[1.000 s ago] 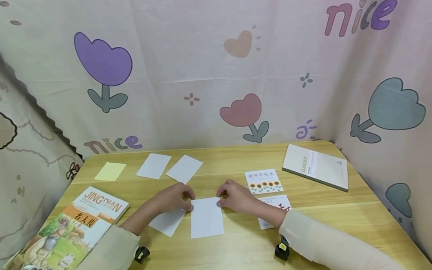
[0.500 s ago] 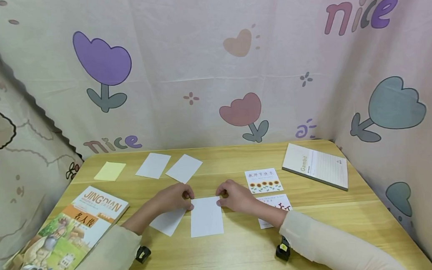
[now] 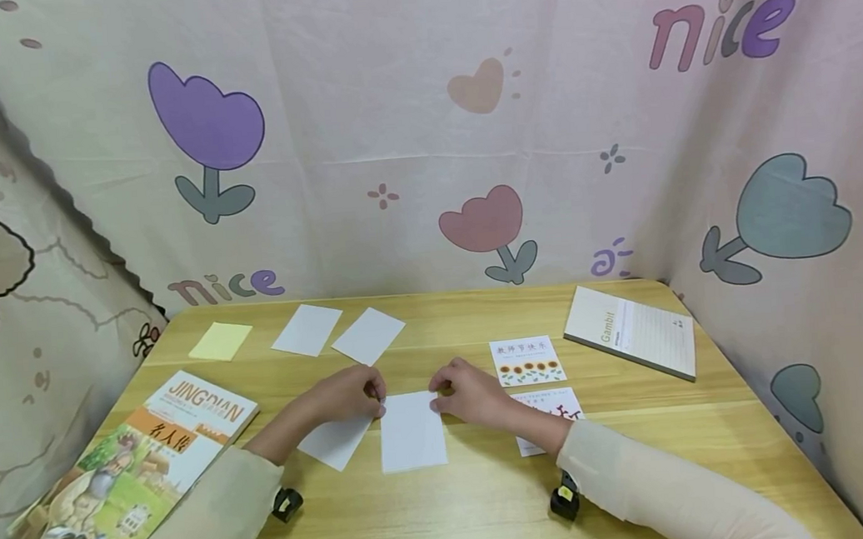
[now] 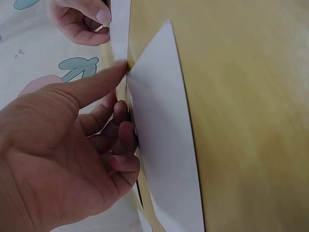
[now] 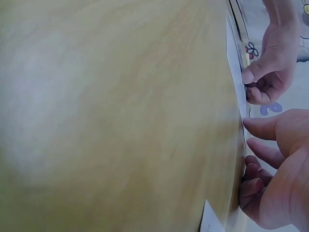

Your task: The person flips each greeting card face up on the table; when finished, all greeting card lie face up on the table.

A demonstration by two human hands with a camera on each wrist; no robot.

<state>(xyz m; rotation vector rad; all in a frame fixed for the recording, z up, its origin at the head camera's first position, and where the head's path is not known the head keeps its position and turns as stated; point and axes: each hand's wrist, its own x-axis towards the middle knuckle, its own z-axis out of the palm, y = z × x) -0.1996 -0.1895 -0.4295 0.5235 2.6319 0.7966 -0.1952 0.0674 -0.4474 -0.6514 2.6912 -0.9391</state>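
In the head view a blank white card (image 3: 412,431) lies mid-table, its long sides pointing toward me. My left hand (image 3: 346,395) holds its upper left corner with thumb and index finger. At the upper right corner my right hand (image 3: 472,393) does the same, thumb and forefinger bent at the edge. A second white card (image 3: 336,445) lies askew, partly under the left hand; in the left wrist view this card (image 4: 161,130) fills the middle beside the curled fingers. The right wrist view shows the right thumb touching the card (image 5: 235,77) at its edge.
Two white cards (image 3: 307,331) and a yellow square note (image 3: 220,341) lie at the back left. A picture-covered book (image 3: 138,482) is at the left. Two printed cards (image 3: 526,361) lie right, one partly behind the right wrist. A notebook (image 3: 629,333) rests back right.
The white card has shifted very slightly away from me, with both hands at its top corners. The hands have edged a little to the left. Everything else stays in place.
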